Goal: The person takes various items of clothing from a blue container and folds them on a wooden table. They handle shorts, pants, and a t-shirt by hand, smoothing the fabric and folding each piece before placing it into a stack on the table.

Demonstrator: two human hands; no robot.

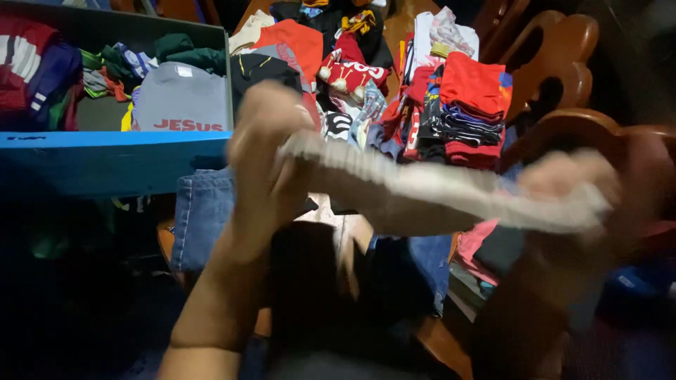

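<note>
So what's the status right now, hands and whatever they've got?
Left hand and right hand both gripping the ends of a pale cloth, stretched between them, blurred. Stacked folded clothes behind. Nothing blocking.

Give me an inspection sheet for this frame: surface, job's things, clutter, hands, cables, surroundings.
Surface: wooden table, mostly covered by clothes; bare wood shows at the far end.
Job's things: pale striped cloth, stretched between both hands, motion-blurred.
Clutter: stack of folded red and dark garments; loose mixed clothes at centre; denim piece hanging over the near edge.
Hands: left hand grips the cloth's left end; right hand grips the right end, blurred.
Cables: nothing seen.
Surroundings: blue box holding a grey shirt and other clothes; wooden chairs at right; dark floor area below.
</note>
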